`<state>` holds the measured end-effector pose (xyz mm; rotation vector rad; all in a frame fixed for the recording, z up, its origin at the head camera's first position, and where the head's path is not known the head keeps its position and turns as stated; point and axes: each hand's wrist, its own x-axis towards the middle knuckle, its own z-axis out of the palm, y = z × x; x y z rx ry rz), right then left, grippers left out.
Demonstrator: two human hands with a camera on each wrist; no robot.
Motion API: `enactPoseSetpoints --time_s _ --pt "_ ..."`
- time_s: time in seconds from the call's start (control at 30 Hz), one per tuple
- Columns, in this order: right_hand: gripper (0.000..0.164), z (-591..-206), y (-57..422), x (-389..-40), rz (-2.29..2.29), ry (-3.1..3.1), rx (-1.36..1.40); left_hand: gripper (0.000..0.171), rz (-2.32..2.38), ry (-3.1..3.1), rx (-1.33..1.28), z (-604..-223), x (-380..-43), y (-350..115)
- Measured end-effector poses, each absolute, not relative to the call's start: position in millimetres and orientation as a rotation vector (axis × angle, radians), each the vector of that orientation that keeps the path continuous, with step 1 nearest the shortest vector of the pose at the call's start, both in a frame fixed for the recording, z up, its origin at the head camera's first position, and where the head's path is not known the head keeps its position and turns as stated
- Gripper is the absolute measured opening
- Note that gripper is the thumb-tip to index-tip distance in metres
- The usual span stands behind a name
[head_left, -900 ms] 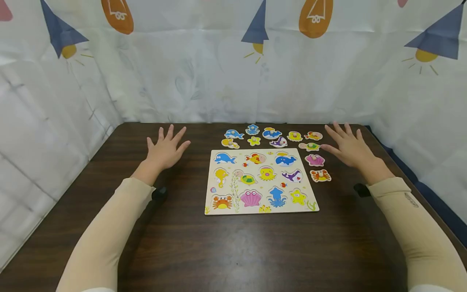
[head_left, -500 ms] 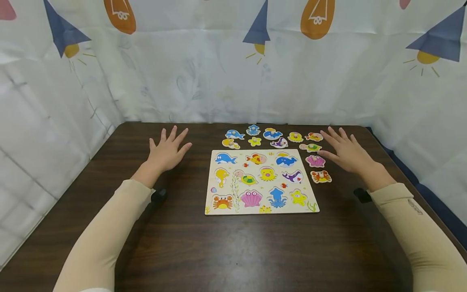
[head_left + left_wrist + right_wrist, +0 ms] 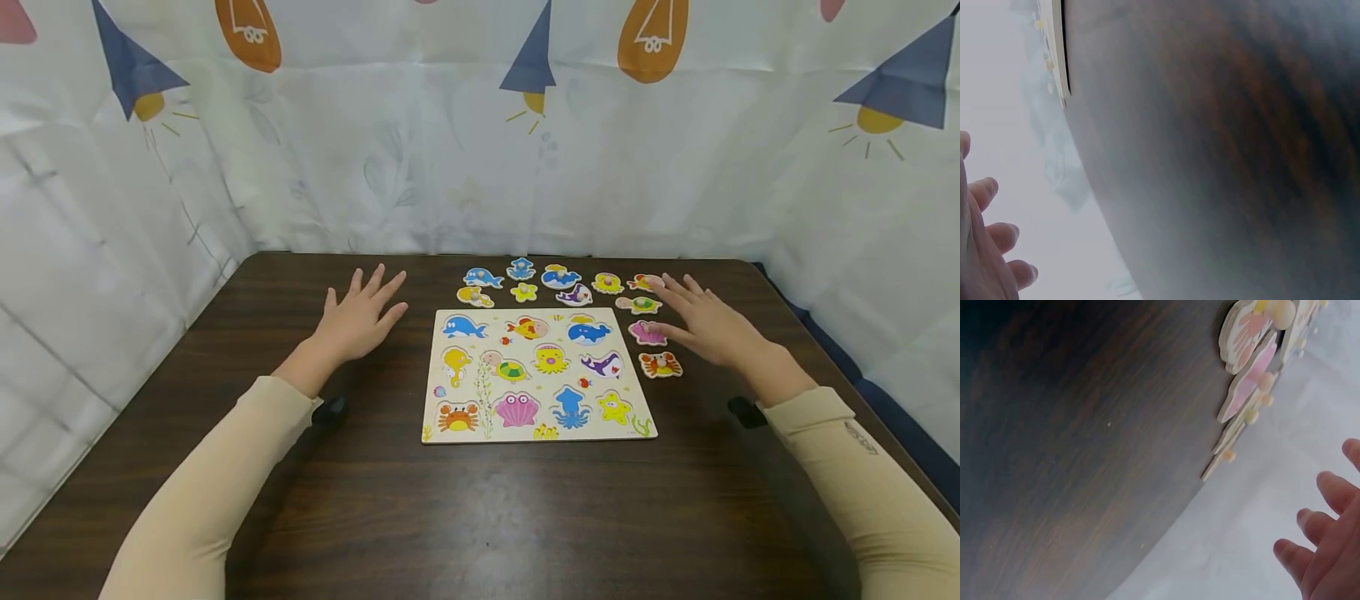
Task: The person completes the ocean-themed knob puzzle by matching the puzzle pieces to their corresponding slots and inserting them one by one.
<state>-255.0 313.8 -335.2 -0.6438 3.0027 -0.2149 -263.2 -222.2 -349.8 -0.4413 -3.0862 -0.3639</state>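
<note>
A wooden puzzle board [image 3: 487, 383] with printed sea animals lies at the middle of the table. Loose knobbed pieces lie behind it and along its right side, among them a crab piece [image 3: 661, 365], a pink shell piece [image 3: 642, 333], a turtle piece [image 3: 639, 306] and a blue whale piece [image 3: 483, 277]. My right hand [image 3: 708, 327], fingers spread, hovers by the shell and fish pieces and partly covers them; it holds nothing. Left of the board, my left hand [image 3: 352, 325] hovers above the table with fingers apart, also holding nothing.
The dark wooden table [image 3: 465, 517] ends at the back against a white curtain [image 3: 450, 167] printed with lamps and bulbs. In the right wrist view, the knobs of several pieces stand up from the table, with the crab piece [image 3: 1244, 337] nearest.
My left hand has moved right, toward the board. My right hand has shifted left and slightly nearer to me, its fingers now over the fish and shell pieces. The board and pieces stay put.
</note>
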Motion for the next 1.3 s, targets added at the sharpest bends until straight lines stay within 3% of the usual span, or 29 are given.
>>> enactPoseSetpoints --time_s 0.43,0.67,1.3 --pt "0.077 -336 308 -242 -0.241 2.959 -0.629 0.064 -0.394 -3.109 -0.633 -349 -254 -211" --pt "0.064 -338 306 -237 -0.208 2.961 -0.664 0.067 -0.397 -3.144 -0.757 -349 -247 -204" --pt "0.051 -340 311 -227 -0.247 2.947 -0.682 0.072 -0.626 -3.18 -0.644 -361 -244 -178"
